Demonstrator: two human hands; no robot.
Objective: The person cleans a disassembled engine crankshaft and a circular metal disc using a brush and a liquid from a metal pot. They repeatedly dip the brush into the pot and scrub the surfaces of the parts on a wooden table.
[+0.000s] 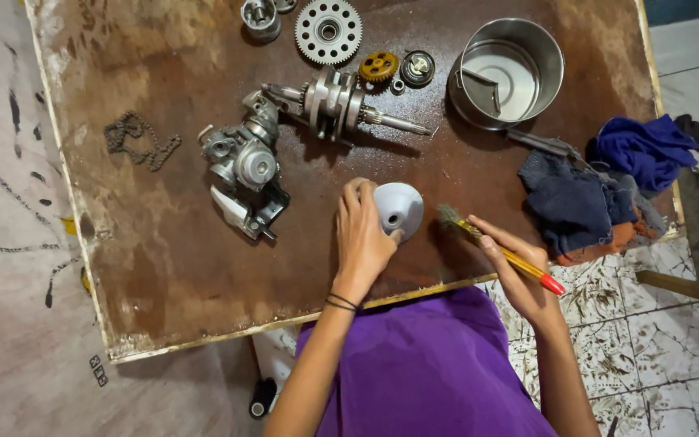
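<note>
- The worn brown board (163,259) is stained and scuffed, with a pale edge; it rests over grey patterned floor tiles (665,340).
- Metal parts lie at its far side: a toothed silver gear (328,31) at 12 o'clock, a steel crankshaft (341,101) just below it, a cast carburettor-like body (244,166) at 10 o'clock from the hands, a dark chain (141,139) farther left.
- A shiny round steel pot (511,71) sits at 1 o'clock; crumpled blue rags (600,182) lie at 3 o'clock.
- The left hand (363,243) is curled around a smooth pale-grey cone-shaped part (400,209), fingers over its top, thumb at its lower rim.
- The cone rests on the board near the front edge, a small hole in its face.
- The right hand (519,271) grasps a yellow-handled brush (499,249) with a red tip, bristles just right of the cone.
</note>
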